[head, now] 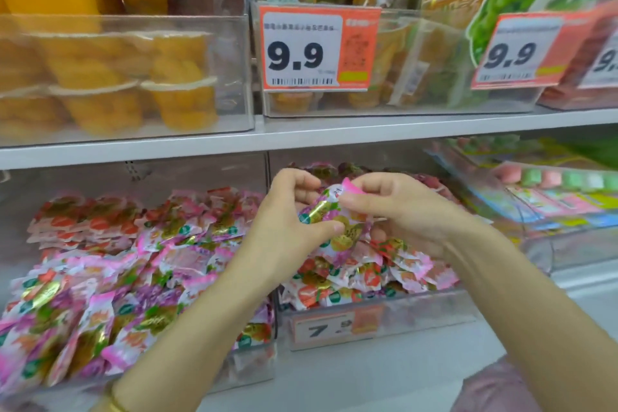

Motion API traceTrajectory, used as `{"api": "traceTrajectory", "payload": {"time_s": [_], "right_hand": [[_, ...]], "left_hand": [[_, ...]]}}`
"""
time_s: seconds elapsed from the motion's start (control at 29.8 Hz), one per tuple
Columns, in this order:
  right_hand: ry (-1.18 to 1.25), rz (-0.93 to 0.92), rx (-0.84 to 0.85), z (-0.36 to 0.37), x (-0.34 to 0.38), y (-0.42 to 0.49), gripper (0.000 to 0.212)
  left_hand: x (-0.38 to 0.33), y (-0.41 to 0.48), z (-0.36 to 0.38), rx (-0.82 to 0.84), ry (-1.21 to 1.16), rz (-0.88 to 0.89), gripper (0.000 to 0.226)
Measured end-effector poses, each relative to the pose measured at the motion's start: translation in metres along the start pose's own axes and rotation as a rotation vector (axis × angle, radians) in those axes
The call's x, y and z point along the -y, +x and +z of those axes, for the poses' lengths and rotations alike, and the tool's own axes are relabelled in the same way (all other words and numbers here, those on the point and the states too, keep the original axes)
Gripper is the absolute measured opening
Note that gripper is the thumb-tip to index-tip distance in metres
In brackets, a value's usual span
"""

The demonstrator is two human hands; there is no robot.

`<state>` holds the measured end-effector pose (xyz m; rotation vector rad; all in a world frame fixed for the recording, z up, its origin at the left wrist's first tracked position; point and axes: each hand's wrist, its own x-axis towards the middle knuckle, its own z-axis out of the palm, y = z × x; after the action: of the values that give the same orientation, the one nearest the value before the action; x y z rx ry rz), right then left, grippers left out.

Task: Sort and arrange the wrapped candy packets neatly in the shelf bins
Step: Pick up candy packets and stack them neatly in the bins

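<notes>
Held candy: We hold a small bunch of candy packets [326, 214] up in the air between both hands, above the right bin [418, 311].
Left hand: Our left hand [287, 227] grips the bunch from the left. The thumb presses on the front and the fingers [302, 182] curl round the back.
Right hand: Our right hand [394, 211] pinches the pink top edge of the bunch between thumb and fingers.
Right bin: It sits under our hands and holds a heap of red and white packets [368, 274].
Left bin: The left bin [249, 366] is just beside it, full of pink and purple packets [100, 288] lying all mixed up.
Price tag: A tag [321, 329] that starts with 7 is on the front of the right bin.
Shelf above: We see orange jelly cups [100, 104] in a clear box, and a 9.9 tag [301, 50] beside them.
Wrist: A gold bangle [115, 406] is on our left wrist.
</notes>
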<state>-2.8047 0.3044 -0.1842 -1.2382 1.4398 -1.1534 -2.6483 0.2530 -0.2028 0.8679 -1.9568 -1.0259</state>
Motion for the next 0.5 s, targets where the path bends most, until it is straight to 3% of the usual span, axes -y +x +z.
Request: {"api": "traceTrajectory", "payload": {"time_s": [0.13, 0.23, 0.37, 0.44, 0.5], "right_hand": [[-0.014, 0.030, -0.159, -0.020, -0.010, 0.016, 0.009], [0.304, 0.176, -0.394, -0.029, -0.027, 0.028, 0.022], [0.704, 0.171, -0.561, -0.037, -0.026, 0.049, 0.038], [0.933, 0.131, -0.538, -0.033, -0.020, 0.065, 0.039], [0.986, 0.194, -0.392, -0.023, -0.016, 0.076, 0.028]], "left_hand": [[0.002, 0.023, 0.007, -0.042, 0.192, 0.086, 0.046], [0.018, 0.026, 0.006, -0.134, 0.473, 0.147, 0.040], [0.030, 0.024, 0.007, -0.137, 0.535, 0.151, 0.030], [0.030, 0.025, 0.008, -0.130, 0.542, 0.154, 0.025], [0.031, 0.025, 0.008, -0.123, 0.544, 0.155, 0.021]]}}
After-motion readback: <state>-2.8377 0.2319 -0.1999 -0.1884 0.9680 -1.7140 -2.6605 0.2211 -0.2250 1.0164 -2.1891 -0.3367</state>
